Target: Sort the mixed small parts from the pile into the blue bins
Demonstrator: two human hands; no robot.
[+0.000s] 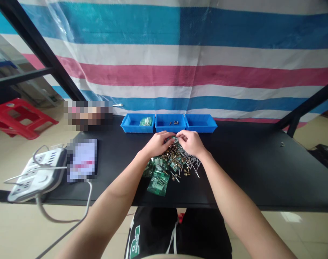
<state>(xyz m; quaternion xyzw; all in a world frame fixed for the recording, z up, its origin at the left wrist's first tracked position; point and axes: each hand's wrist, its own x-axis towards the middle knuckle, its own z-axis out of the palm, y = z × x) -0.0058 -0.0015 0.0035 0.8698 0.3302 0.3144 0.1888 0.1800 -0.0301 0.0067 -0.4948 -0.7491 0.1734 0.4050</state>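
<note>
My left hand (161, 142) and my right hand (190, 142) meet over the far side of a pile of loose screws and rivets (177, 158). Fingers on both hands are curled and pinched close together. What they hold is too small and too covered to name, though a bit of green shows between them. Small green plastic packets (158, 182) with pale pieces inside lie at the pile's near left. Just beyond my hands stand three blue bins in a row. The left bin (124, 126) has a green packet, the middle bin (164, 127) several small screws, the right bin (201, 126) nothing visible.
A white power strip (40, 172) with cables and a blurred phone-like device (82, 160) sit at the black table's (247, 172) left end. A small metal piece (282, 144) lies far right. Black frame posts flank the table, a striped sheet (193, 75) hangs behind, and a red stool (21, 117) stands left.
</note>
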